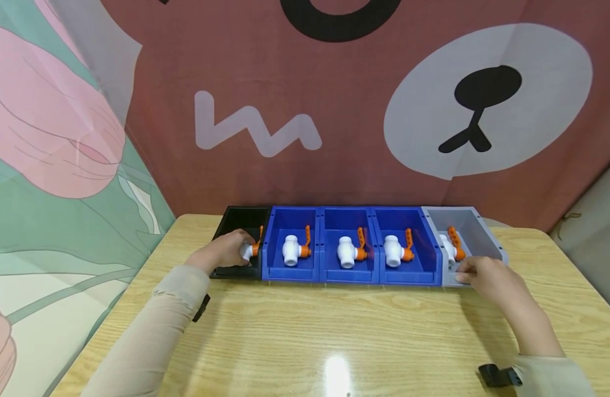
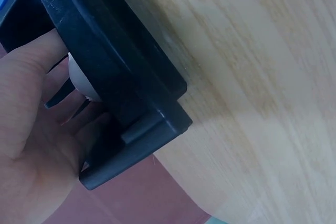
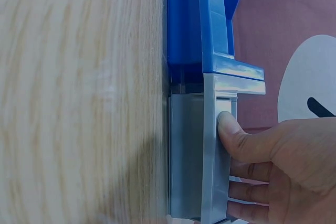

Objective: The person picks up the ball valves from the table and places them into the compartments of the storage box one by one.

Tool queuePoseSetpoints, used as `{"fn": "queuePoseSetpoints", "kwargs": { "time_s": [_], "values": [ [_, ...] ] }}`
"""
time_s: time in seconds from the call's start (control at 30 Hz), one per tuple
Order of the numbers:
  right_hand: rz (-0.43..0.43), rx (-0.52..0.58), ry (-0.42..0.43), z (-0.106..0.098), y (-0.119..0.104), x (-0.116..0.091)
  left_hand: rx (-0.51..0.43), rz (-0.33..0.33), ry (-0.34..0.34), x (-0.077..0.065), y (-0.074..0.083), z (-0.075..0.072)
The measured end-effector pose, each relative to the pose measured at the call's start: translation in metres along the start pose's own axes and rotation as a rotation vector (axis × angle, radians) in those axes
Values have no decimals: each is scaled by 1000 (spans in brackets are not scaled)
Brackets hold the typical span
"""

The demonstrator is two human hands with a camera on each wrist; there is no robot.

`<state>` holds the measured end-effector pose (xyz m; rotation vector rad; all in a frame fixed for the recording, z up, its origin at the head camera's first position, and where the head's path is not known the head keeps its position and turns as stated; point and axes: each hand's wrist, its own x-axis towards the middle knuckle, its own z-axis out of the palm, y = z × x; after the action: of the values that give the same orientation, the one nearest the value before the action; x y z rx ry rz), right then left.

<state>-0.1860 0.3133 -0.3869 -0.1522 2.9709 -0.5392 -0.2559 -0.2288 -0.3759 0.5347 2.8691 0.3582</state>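
Note:
My left hand (image 1: 225, 249) reaches into the black bin (image 1: 240, 216) at the row's left end. Its fingers and thumb hold a white ball valve (image 1: 247, 251) with an orange lever handle. In the left wrist view, the black bin's wall (image 2: 113, 61) partly hides the valve's white body (image 2: 81, 80). At the right end, my right hand (image 1: 495, 278) grips the front rim of the grey bin (image 1: 489, 237). The right wrist view shows its thumb (image 3: 231, 127) against the front edge and the other fingers behind it. Another ball valve (image 1: 447, 248) lies in that bin, near the fingertips.
Between the end bins stand three joined blue bins (image 1: 296, 216), each with one white ball valve (image 1: 346, 253) with an orange handle. All the bins sit in one row on a wood-grain table (image 1: 285, 331). A printed cloth (image 1: 354, 171) hangs right behind them.

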Motion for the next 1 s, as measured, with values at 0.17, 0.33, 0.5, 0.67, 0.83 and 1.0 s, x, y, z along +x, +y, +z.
{"fn": "queuePoseSetpoints", "kwargs": {
  "time_s": [0.17, 0.33, 0.5, 0.67, 0.83, 1.0],
  "values": [
    [-5, 0, 8, 0, 0, 0, 0, 0, -7, -1, 1, -1],
    [-30, -4, 32, 2, 0, -1, -8, -8, -30, -3, 4, -3],
    [-30, -4, 32, 3, 0, -1, -23, -32, -57, -3, 6, -3],
    [-19, -1, 24, 2, 0, -1, -31, -44, -51, -4, 7, -4],
    [-18, -2, 22, 1, 1, 0, -35, -49, -17, -7, 9, -2],
    [-32, -2, 24, 2, 2, 0, -7, -53, 85, -9, 12, 2]
  ]
}}
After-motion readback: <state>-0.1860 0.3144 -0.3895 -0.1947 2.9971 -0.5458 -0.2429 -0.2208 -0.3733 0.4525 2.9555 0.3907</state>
